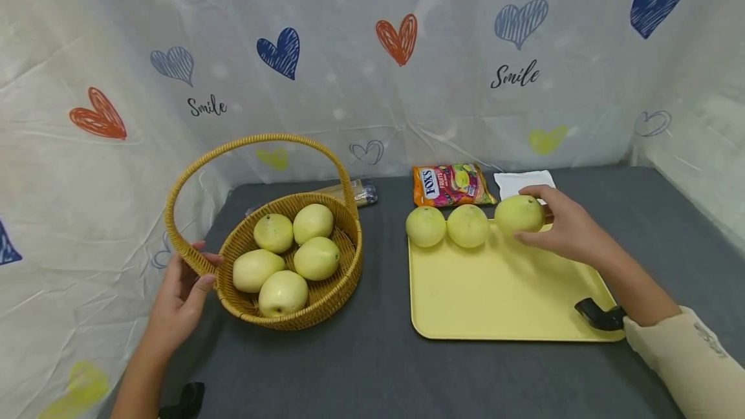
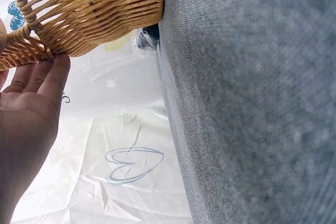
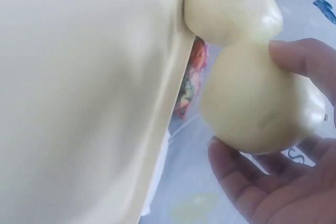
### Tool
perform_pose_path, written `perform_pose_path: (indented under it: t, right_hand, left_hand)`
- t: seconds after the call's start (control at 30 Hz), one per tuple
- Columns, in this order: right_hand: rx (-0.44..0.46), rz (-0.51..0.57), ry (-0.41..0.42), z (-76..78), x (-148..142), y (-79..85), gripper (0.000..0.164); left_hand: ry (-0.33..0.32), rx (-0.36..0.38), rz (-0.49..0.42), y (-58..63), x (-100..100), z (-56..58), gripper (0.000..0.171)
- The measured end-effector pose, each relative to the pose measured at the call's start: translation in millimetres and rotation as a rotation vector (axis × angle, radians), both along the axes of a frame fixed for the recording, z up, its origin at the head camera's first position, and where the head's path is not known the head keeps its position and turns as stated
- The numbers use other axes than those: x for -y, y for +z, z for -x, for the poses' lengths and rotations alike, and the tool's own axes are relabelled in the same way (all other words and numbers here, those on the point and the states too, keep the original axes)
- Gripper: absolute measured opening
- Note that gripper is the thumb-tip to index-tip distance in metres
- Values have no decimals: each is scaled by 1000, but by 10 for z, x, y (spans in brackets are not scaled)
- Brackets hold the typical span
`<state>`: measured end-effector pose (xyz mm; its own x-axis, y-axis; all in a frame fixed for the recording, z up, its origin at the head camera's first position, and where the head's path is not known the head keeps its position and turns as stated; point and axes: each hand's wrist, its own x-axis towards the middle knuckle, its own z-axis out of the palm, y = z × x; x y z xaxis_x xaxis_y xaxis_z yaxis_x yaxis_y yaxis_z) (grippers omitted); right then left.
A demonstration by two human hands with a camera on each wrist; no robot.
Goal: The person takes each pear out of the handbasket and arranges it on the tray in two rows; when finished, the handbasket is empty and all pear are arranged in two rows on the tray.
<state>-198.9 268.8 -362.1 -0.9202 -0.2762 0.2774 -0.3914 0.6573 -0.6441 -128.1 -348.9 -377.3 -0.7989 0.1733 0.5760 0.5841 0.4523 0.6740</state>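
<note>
My left hand (image 1: 179,302) grips the base of the tall handle (image 1: 174,199) of a woven wicker basket (image 1: 343,290), with fingers curled behind it in the left wrist view. Several round, pale yellow-green fruits (image 1: 283,293) lie inside the basket. Over the far edge of a yellow tray (image 1: 500,302), my right hand (image 1: 567,225) holds another such fruit (image 3: 257,98) between thumb and fingers. To its left, two matching fruits (image 1: 468,225) sit side by side along the tray's far edge.
Behind the tray lie a colourful Fox's candy bag (image 1: 453,185) and a white packet (image 1: 524,182). A clear plastic-wrapped item (image 1: 363,193) lies partly hidden behind the basket. A white printed curtain (image 1: 349,102) hangs behind the dark grey tabletop (image 1: 372,367).
</note>
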Motion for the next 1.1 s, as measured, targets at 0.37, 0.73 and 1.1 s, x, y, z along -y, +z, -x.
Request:
perform_pose_path:
  t: [0.37,0.73,1.1]
  right_hand:
    - [60,-50,62,67,9,-114,70]
    - [77,5,70,94,22,-191,72]
    - [78,17,56,101,45,-211,76]
  left_hand:
    - [-6,39,-42,2,-1,18,54]
    - [-60,-15,-48,4,-5,1,55]
    - [-43,-4,-59,-8,-4,6,55]
